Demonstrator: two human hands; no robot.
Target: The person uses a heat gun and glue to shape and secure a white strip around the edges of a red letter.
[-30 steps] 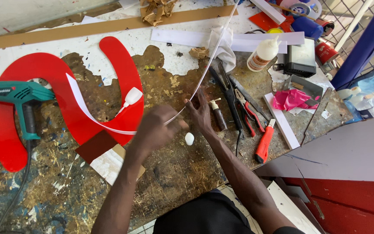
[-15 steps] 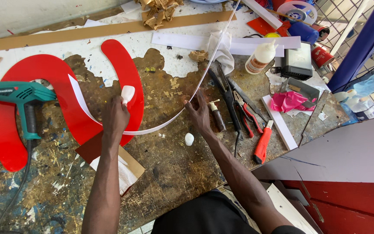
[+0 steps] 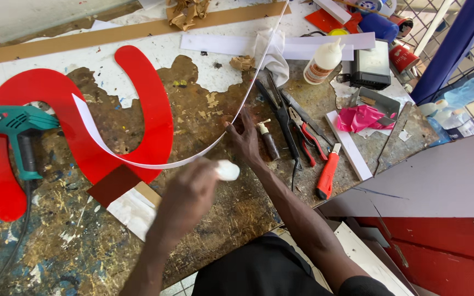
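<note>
Now white strip (image 3: pixel 154 162) between left hand (image 3: pixel 185 194), right hand (image 3: pixel 243 137).

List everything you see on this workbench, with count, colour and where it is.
white strip: one, white, curved on edge along the red shape
white lump: one, white, in the left hand
red curved shape: one, red, flat at bench left
heat gun: one, teal, far left on the red shape
glue bottle: one, white, upper middle
pliers: one, red-handled, right of centre
utility knife: one, red, beside the pliers
pink rag: one, pink, right
left hand: holding the lump
right hand: fingers against the strip
</note>
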